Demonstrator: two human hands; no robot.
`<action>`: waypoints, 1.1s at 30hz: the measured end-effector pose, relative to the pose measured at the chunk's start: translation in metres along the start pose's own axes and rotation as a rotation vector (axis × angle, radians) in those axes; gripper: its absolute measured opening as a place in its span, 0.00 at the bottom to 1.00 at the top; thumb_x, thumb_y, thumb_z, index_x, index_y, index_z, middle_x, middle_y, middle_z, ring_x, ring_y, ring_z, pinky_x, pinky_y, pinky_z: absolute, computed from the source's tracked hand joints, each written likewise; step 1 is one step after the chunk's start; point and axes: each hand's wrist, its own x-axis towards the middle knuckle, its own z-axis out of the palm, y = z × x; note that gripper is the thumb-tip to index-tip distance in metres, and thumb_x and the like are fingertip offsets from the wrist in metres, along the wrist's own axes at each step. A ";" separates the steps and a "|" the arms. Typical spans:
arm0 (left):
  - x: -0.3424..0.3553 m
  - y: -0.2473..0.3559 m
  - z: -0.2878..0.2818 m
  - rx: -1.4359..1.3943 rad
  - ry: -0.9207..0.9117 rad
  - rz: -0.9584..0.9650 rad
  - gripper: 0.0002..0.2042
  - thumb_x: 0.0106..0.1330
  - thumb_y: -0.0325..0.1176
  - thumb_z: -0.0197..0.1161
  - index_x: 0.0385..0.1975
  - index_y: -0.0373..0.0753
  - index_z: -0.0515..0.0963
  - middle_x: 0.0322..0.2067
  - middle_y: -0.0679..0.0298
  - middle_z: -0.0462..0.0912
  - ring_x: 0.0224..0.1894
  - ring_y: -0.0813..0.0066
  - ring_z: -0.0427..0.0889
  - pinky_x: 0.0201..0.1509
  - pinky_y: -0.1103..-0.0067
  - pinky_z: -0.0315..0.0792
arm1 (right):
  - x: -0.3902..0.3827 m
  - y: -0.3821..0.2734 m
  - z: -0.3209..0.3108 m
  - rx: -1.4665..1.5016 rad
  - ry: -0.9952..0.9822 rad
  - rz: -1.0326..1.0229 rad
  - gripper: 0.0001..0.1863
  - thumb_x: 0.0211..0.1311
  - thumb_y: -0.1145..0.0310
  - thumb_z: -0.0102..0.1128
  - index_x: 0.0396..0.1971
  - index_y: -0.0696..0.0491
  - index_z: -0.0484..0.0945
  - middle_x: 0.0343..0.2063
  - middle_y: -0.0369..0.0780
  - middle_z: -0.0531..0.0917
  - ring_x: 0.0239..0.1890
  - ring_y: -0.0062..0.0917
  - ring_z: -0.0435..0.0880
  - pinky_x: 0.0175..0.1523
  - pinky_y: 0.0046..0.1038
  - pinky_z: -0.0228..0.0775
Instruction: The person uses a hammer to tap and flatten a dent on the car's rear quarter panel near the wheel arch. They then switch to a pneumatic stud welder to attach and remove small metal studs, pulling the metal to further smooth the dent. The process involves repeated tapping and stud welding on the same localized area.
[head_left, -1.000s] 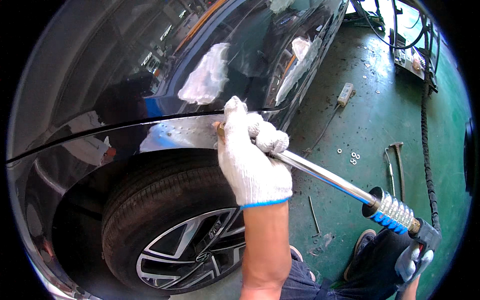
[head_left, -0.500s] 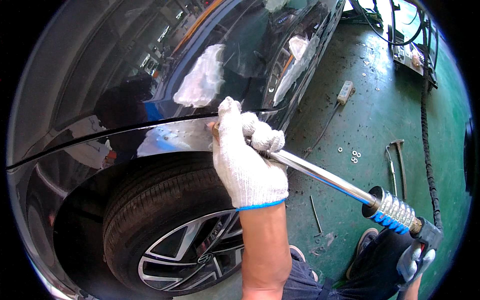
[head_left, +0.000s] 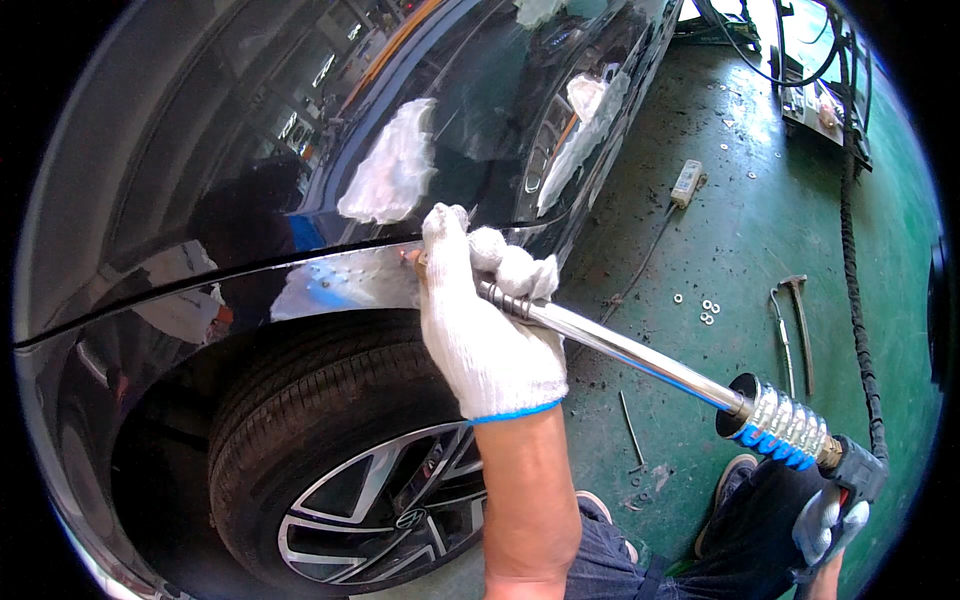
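A slide hammer dent puller [head_left: 645, 358] with a chrome shaft slants from the car's bare metal patch [head_left: 345, 282] down to the lower right. My left hand [head_left: 495, 320], in a white knit glove, is closed around its front end beside a spring. The coppery tip meets the panel edge above the wheel arch, partly covered by my thumb. At the rear, past the ribbed metal sliding weight [head_left: 785, 425], my gloved right hand [head_left: 828, 522] is closed on the black pistol handle [head_left: 862, 470]. Part of that hand lies behind the handle.
Below the arch is a tyre [head_left: 300, 420] with a spoked wheel. Whitish patches [head_left: 392, 165] mark the dark bodywork. On the green floor lie a hammer [head_left: 798, 330], a thin rod [head_left: 632, 430], several washers [head_left: 709, 308] and a corded box [head_left: 687, 184]. A thick sleeved cable [head_left: 855, 260] runs to the handle.
My left hand and the front of the dent puller have shifted slightly left and down in view. More of the spring shows beside my fingers. Both hands keep their hold.
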 end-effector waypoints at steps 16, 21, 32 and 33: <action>-0.125 -0.106 0.001 -0.268 -0.462 -0.457 0.19 0.71 0.37 0.57 0.55 0.33 0.70 0.31 0.56 0.78 0.36 0.66 0.80 0.52 0.58 0.76 | 0.000 -0.003 -0.003 -0.051 -0.015 0.003 0.19 0.61 0.54 0.58 0.28 0.59 0.74 0.14 0.45 0.76 0.10 0.34 0.73 0.13 0.33 0.63; -0.056 -0.042 0.005 -0.136 -0.134 -0.039 0.15 0.71 0.42 0.58 0.48 0.38 0.75 0.38 0.58 0.83 0.41 0.72 0.84 0.48 0.68 0.82 | -0.001 -0.005 -0.001 -0.064 0.002 0.025 0.20 0.61 0.54 0.58 0.28 0.59 0.74 0.14 0.45 0.76 0.10 0.34 0.73 0.13 0.33 0.63; 0.023 0.005 -0.021 -0.740 -0.647 -0.341 0.19 0.75 0.50 0.50 0.31 0.39 0.73 0.13 0.74 0.57 0.09 0.87 0.54 0.10 0.86 0.58 | 0.003 -0.008 -0.001 -0.112 0.002 0.057 0.21 0.61 0.53 0.58 0.29 0.59 0.74 0.13 0.45 0.76 0.10 0.34 0.73 0.12 0.33 0.63; 0.020 0.007 -0.020 -0.701 -0.577 -0.370 0.19 0.74 0.50 0.52 0.31 0.40 0.73 0.13 0.74 0.57 0.09 0.87 0.55 0.11 0.86 0.58 | 0.004 -0.009 -0.004 -0.122 0.006 0.050 0.21 0.61 0.53 0.58 0.29 0.59 0.74 0.13 0.45 0.76 0.10 0.34 0.73 0.12 0.33 0.63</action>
